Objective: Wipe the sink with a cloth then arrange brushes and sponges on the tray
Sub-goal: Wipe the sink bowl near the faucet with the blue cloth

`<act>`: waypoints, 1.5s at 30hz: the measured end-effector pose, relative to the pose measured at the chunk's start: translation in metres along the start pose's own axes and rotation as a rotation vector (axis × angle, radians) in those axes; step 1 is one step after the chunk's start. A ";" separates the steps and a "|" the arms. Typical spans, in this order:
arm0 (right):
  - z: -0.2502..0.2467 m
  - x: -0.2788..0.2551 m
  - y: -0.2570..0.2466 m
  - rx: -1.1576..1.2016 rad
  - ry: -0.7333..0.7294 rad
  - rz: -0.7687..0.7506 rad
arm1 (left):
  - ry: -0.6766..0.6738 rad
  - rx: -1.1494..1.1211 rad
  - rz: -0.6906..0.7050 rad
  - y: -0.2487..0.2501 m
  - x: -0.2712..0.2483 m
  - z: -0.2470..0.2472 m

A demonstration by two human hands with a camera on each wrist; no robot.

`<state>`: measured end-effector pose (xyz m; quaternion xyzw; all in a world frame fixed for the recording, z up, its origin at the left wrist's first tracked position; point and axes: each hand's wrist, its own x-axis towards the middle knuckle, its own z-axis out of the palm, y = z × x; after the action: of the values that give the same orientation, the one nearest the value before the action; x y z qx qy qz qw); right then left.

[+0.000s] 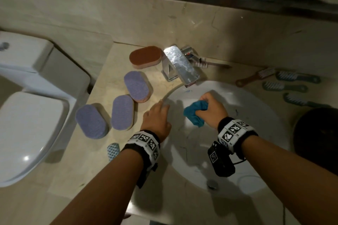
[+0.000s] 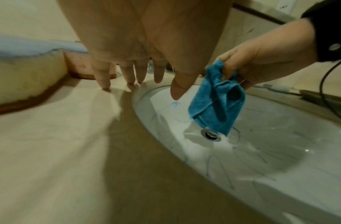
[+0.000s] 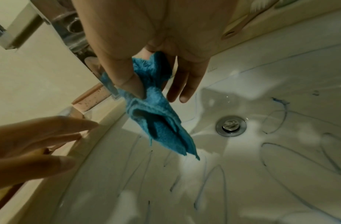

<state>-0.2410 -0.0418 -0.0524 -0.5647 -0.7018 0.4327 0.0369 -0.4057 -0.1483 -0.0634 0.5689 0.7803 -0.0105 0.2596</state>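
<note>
A bathroom counter is seen from above. A white sink [image 1: 256,115] fills the lower right of the head view, its bowl marked with thin dark and blue scribbles. A bunched blue cloth [image 1: 194,113] is gripped in the right hand [image 1: 212,110], thumb and fingers curled round it, and is held just above the bowl near the centre of the frame, below the chrome tap [image 1: 180,65]. The left hand [image 1: 157,117] is spread, its fingers straight, with fingertips [image 2: 106,84] resting on the beige counter [image 1: 102,151] at the sink's left rim; nothing is held by it.

The wiping appears barely begun. It would probably be done best if the cloth were flattened against the bowl and drawn firmly across each mark toward the drain [image 3: 231,125], while the body is steadied by the left hand.

Four oval sponges are counted at centre left: one brown sponge [image 1: 145,56] and three purple sponges [image 1: 137,86]. A fifth, pale blue item is partly hidden by the left wrist. Five brushes [image 1: 285,86] are counted at the right, one lying behind the tap. No tray can be identified with certainty.
</note>
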 end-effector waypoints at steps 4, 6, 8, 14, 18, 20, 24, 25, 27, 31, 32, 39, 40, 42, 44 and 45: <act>-0.001 0.001 0.007 -0.002 -0.018 0.003 | 0.027 0.113 -0.035 -0.008 0.001 -0.007; -0.001 0.001 0.009 0.002 -0.025 0.003 | 0.085 0.182 -0.008 -0.004 0.001 -0.011; 0.001 0.001 0.011 -0.004 -0.036 0.000 | 0.156 0.237 0.007 -0.002 0.002 -0.014; 0.004 0.004 0.012 -0.010 -0.033 -0.025 | 0.140 0.155 -0.163 -0.020 0.030 -0.029; 0.005 0.009 0.014 0.003 -0.020 -0.019 | 0.114 0.136 -0.140 -0.035 0.044 -0.041; 0.007 0.014 0.016 -0.011 -0.015 -0.015 | 0.115 0.122 -0.128 -0.044 0.050 -0.051; 0.014 0.024 0.017 -0.070 0.005 -0.017 | 0.112 0.102 -0.129 -0.055 0.055 -0.068; 0.016 0.026 0.016 -0.074 0.005 -0.010 | 0.116 0.106 -0.124 -0.055 0.055 -0.067; 0.021 0.030 0.014 -0.037 0.007 0.011 | 0.149 0.093 -0.077 -0.050 0.051 -0.059; 0.026 0.035 0.015 -0.011 0.061 0.011 | 0.105 0.007 0.101 -0.020 0.031 -0.032; 0.027 0.037 0.016 -0.027 0.066 0.002 | 0.067 0.017 0.108 -0.013 0.027 -0.027; 0.035 0.057 0.013 -0.046 0.018 -0.125 | -0.024 0.017 -0.031 -0.016 0.029 -0.007; 0.037 0.061 0.013 -0.059 0.009 -0.133 | -0.028 0.026 -0.023 -0.018 0.029 -0.005; 0.042 0.067 0.013 -0.059 0.016 -0.140 | -0.038 0.045 -0.008 -0.021 0.029 -0.002; 0.051 0.074 0.014 -0.093 0.031 -0.151 | -0.051 0.065 0.001 -0.023 0.028 0.000; 0.056 0.077 0.015 -0.113 0.014 -0.156 | -0.057 0.076 0.005 -0.024 0.028 0.000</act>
<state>-0.2875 -0.0103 -0.1303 -0.5127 -0.7666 0.3841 0.0436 -0.4329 -0.1319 -0.0816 0.5797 0.7703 -0.0558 0.2597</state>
